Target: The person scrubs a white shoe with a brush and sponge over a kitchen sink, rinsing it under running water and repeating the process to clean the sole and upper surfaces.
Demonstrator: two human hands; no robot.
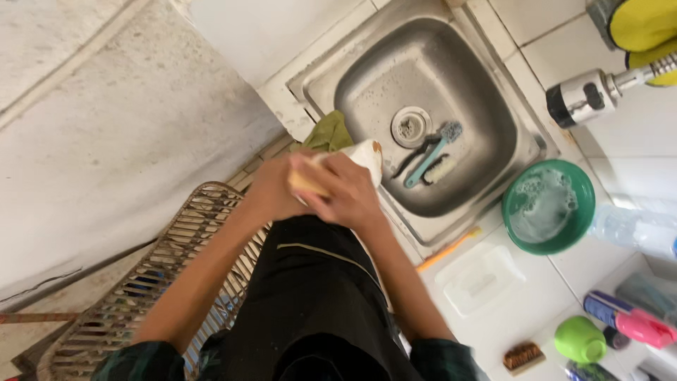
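Both hands are working at the near rim of the steel sink [493, 134], just over its edge. The left hand [271, 190] is closing its fingers around a white, rounded dish-like item [365, 154] that is poking out toward the basin, while the right hand [349, 196] is curling its fingers over a yellowish sponge [305, 182] and pressing it against that item; motion blur is making the exact grip hard to read. The white piece is probably wet and soapy, so it is likely handling as slippery, stiff and breakable, and is best gripped by its rim with the palm beneath. The sponge is looking soft and light.

Inside the sink, a blue-handled brush [431, 152] is lying just beside the drain [411, 125], with suds scattered on the basin floor. A green cloth [328, 132] is hanging over the sink's near edge. On the counter next to the sink, a green bowl [582, 190] is holding foamy water.
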